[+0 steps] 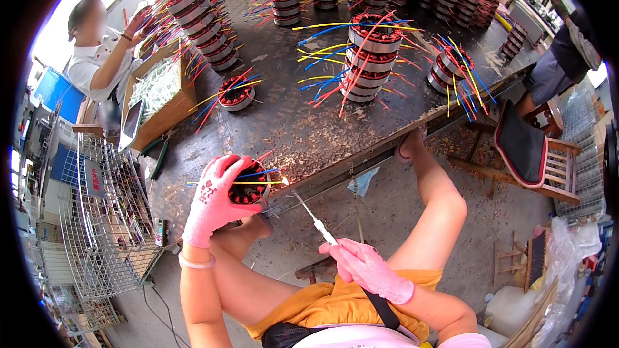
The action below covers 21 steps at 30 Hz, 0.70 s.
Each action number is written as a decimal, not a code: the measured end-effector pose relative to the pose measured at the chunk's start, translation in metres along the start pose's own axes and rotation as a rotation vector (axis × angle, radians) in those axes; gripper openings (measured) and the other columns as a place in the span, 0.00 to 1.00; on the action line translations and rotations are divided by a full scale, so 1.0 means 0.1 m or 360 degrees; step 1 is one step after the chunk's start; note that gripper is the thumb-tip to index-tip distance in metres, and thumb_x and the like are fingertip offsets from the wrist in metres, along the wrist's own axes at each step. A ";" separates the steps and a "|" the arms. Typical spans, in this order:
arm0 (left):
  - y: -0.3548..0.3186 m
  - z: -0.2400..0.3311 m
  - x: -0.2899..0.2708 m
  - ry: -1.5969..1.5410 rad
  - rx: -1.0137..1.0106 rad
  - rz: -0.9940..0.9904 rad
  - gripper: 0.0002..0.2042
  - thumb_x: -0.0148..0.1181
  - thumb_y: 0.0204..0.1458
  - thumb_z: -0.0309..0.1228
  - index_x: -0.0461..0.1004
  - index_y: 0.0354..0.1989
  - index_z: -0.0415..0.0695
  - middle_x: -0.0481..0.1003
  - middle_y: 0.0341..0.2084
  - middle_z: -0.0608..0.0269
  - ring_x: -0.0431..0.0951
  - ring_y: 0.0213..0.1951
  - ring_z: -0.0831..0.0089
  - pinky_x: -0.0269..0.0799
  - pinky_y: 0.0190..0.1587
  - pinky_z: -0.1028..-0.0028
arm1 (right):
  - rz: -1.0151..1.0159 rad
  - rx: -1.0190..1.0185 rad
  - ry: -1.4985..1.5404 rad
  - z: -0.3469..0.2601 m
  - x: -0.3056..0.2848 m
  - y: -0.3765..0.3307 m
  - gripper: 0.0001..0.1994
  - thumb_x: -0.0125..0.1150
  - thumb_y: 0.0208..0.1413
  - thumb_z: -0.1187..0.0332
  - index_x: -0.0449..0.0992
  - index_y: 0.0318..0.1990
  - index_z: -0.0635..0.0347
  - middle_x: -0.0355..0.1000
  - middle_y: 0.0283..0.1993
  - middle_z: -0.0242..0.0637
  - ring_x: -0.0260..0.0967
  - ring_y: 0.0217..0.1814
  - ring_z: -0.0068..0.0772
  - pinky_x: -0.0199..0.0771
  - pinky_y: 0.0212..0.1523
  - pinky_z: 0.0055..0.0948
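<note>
My left hand (pixel 216 196), in a pink glove, grips a round motor stator (pixel 250 188) with red windings at the near edge of the dark workbench (pixel 303 132). Red, blue and yellow wires stick out of the stator to the right. My right hand (pixel 369 269), also in a pink glove, holds a thin white-handled needle tool (pixel 314 220) that points up and left toward the stator's wires. The tool's tip stops just short of the stator.
A stack of stators (pixel 369 58) with coloured wires stands mid-bench, one lies alone (pixel 236 93), and many stacks fill the back. A cardboard box (pixel 158 93) and another seated person (pixel 97 51) are at the left. Wire baskets (pixel 103 219) stand lower left, a wooden chair (pixel 535 154) at right.
</note>
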<state>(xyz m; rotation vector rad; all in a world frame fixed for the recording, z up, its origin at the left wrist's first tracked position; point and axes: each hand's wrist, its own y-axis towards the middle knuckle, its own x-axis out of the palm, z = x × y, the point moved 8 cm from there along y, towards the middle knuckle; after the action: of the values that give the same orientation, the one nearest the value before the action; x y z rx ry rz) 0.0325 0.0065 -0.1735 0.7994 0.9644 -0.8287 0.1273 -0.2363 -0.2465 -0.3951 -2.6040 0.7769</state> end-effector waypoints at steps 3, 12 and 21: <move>0.00 0.00 0.00 0.0010 0.0011 0.0004 0.42 0.78 0.24 0.35 0.71 0.58 0.43 0.70 0.54 0.48 0.69 0.58 0.47 0.64 0.62 0.56 | -0.0004 -0.0017 -0.0035 -0.01 -0.01 -0.01 0.16 0.46 0.70 0.64 0.73 0.53 0.66 0.59 0.19 0.24 0.53 0.21 0.14 0.53 0.25 0.18; -0.01 -0.02 0.01 0.0006 0.0012 0.0008 0.41 0.78 0.25 0.36 0.72 0.57 0.44 0.70 0.53 0.49 0.68 0.58 0.47 0.64 0.62 0.55 | -0.0023 -0.0068 0.0034 0.05 -0.02 0.03 0.16 0.47 0.70 0.63 0.73 0.53 0.66 0.59 0.19 0.24 0.53 0.21 0.14 0.52 0.24 0.18; 0.00 0.00 0.01 0.0004 0.0002 -0.0005 0.42 0.78 0.25 0.36 0.71 0.58 0.44 0.70 0.54 0.49 0.68 0.58 0.48 0.64 0.62 0.55 | -0.0052 -0.0109 -0.0024 -0.02 -0.01 0.00 0.17 0.47 0.70 0.61 0.73 0.53 0.65 0.58 0.18 0.24 0.52 0.20 0.15 0.52 0.24 0.19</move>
<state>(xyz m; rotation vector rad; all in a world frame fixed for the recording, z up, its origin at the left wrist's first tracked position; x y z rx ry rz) 0.0329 0.0065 -0.1746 0.8005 0.9675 -0.8316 0.1293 -0.2356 -0.2451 -0.3666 -2.6499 0.6844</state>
